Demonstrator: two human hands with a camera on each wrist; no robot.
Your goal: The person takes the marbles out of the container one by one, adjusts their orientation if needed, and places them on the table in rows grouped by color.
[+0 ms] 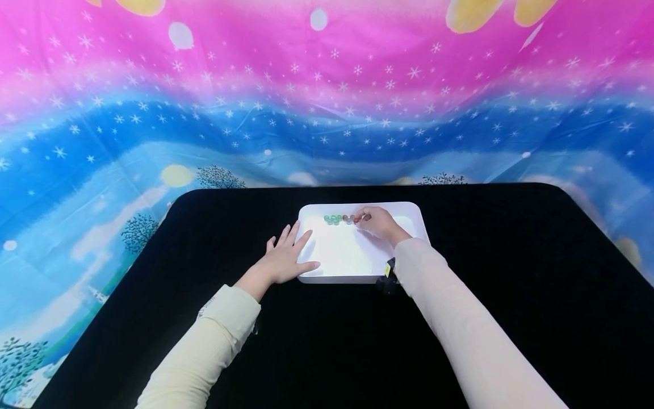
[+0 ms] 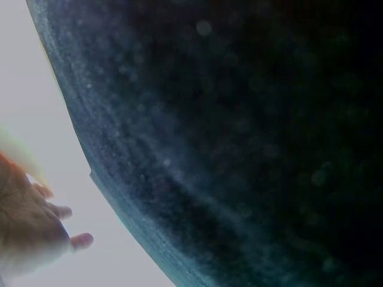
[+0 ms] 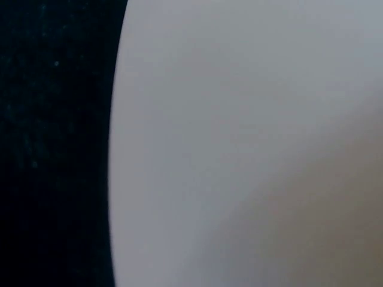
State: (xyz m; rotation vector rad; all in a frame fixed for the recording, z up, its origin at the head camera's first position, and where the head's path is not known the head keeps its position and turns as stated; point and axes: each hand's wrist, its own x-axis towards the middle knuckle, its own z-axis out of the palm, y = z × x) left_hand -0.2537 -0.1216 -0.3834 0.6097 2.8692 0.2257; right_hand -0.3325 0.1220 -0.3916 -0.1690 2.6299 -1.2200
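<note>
A shallow white tray [image 1: 332, 255] lies on the black tabletop in the head view. Along its far side runs a short row of small glass marbles, green ones [image 1: 333, 219] at the left and reddish-brown ones [image 1: 348, 218] nearer the middle. My right hand [image 1: 378, 222] reaches over the tray to the right end of this row, thumb and fingertips pinched around a reddish-brown marble, which they partly cover. My left hand [image 1: 280, 261] lies at the tray's left edge with fingers spread and thumb towards the near left corner. Only blurred white surface shows in the right wrist view.
A black cloth [image 1: 317, 346] covers the table with its rounded far corners. Behind it hangs a pink and blue patterned curtain [image 1: 327, 130]. A small black device [image 1: 388, 278] with a yellow label sits under the right wrist, by the tray's near edge.
</note>
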